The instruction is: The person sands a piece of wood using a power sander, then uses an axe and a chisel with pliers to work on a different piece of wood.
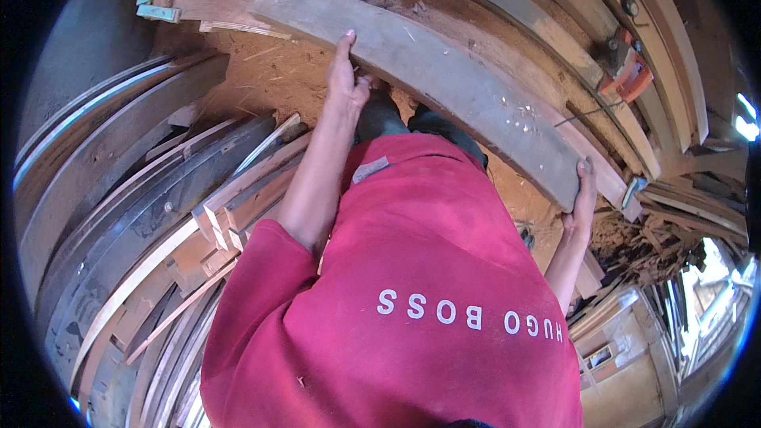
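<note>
A long grey wooden board [428, 55] spans the view from upper left to right, lying along a pinkish plank [206, 0] with teal pieces [158, 12] at its left end. My left hand [349, 75] grips the grey board's near edge left of the middle, thumb up on it. My right hand [581, 194] grips the same board at its right end. Another teal piece [632, 190] shows beside that end. Small pale flecks dot the board's face.
Stacked boards [119, 230] line the left side. More planks [579, 16] lean beyond the board, with an orange tool [630, 71] among them. Sawdust [261, 63] covers the floor. Offcuts and scrap wood [666, 246] lie at the right.
</note>
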The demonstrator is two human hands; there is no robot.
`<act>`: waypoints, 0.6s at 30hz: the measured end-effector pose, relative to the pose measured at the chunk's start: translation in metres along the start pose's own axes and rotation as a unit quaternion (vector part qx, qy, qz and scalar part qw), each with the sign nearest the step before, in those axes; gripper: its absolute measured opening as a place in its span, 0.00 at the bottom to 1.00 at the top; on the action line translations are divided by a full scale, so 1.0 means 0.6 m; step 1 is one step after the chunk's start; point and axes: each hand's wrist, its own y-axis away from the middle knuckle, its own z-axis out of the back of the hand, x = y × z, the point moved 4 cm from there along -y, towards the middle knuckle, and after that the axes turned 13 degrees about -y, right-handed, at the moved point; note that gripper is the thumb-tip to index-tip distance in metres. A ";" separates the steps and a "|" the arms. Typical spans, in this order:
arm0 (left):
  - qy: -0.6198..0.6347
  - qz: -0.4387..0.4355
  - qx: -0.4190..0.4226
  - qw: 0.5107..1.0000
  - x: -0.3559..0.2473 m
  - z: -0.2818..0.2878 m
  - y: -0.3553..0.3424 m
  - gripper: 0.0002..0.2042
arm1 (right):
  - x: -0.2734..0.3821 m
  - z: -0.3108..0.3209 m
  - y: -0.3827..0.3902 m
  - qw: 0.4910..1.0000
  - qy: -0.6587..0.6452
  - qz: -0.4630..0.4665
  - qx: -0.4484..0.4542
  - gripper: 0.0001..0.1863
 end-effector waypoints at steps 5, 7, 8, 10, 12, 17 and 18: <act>-0.107 0.009 -0.070 0.992 -0.006 0.024 0.015 0.21 | -0.024 0.046 -0.037 0.990 -0.084 -0.113 0.010 0.32; -0.099 0.013 -0.070 0.993 -0.005 0.025 0.023 0.20 | -0.031 0.040 -0.037 0.991 -0.083 -0.107 0.013 0.32; -0.094 0.014 -0.071 0.993 -0.004 0.025 0.028 0.19 | -0.034 0.037 -0.036 0.993 -0.083 -0.088 0.011 0.33; -0.099 0.000 -0.059 0.993 0.009 0.028 0.035 0.20 | -0.035 0.026 -0.026 0.996 -0.078 -0.054 0.004 0.34; -0.119 -0.016 -0.033 0.992 0.019 0.021 0.051 0.22 | -0.033 0.026 -0.022 0.997 -0.076 0.008 0.013 0.35; -0.148 -0.050 -0.015 0.988 0.030 0.000 0.073 0.28 | -0.017 0.023 -0.018 0.996 -0.026 0.082 0.034 0.37; -0.151 -0.056 0.003 0.987 0.030 0.003 0.070 0.29 | -0.011 0.020 -0.016 0.995 -0.016 0.094 0.031 0.37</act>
